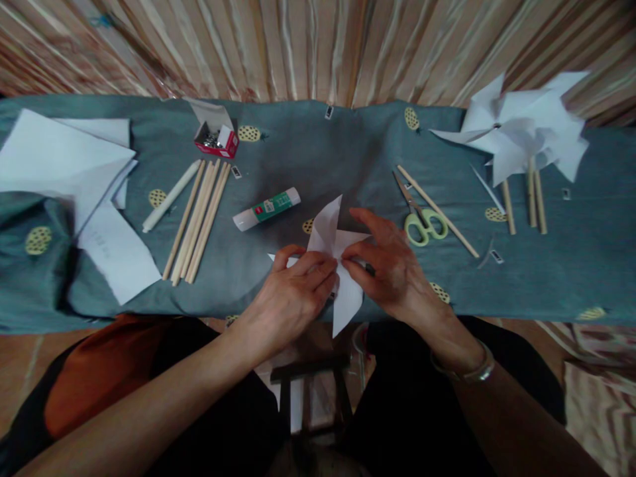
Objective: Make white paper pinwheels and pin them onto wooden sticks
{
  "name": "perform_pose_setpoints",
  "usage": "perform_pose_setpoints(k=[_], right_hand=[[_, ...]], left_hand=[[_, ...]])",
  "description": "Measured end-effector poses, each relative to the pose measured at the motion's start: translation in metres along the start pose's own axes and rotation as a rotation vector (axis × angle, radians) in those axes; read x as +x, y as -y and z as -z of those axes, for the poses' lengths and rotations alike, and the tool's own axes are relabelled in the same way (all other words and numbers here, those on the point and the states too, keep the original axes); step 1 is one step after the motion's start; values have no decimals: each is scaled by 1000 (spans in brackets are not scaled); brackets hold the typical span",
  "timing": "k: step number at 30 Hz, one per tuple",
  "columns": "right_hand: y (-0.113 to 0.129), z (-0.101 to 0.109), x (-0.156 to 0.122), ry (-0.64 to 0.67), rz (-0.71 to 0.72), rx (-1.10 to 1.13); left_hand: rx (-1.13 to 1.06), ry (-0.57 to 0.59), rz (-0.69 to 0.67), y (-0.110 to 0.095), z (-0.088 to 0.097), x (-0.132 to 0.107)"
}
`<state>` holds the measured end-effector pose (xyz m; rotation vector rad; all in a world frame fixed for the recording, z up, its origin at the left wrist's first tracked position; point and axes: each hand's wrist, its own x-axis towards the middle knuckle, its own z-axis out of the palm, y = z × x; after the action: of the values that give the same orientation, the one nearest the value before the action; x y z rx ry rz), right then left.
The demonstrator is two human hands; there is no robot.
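Observation:
A white paper pinwheel (332,233) lies at the front edge of the grey-green cloth (318,159). My left hand (293,295) presses its fingertips onto the pinwheel's centre from the left. From the right, my right hand (392,265) pinches the same centre, thumb and fingers on the folded flaps. One blade points up, another hangs over the table edge toward me. A glue stick (267,209) lies just beyond my left hand. Green-handled scissors (420,218) and a wooden stick (437,211) lie just right of my right hand.
Several wooden sticks (199,218) and a white rod (169,197) lie at the left. A small red box of pins (216,136) stands open behind them. White paper sheets (64,179) sit far left. Finished pinwheels on sticks (521,142) rest at the far right.

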<state>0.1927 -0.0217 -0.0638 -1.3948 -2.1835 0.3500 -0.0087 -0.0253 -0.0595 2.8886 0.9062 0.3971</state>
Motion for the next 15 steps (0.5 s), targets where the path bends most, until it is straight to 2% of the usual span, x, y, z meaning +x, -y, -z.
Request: perform_pose_setpoints(k=[15], right_hand=[[-1, 3, -1, 13, 28, -6]], left_hand=[[6, -28, 7, 0, 0, 0]])
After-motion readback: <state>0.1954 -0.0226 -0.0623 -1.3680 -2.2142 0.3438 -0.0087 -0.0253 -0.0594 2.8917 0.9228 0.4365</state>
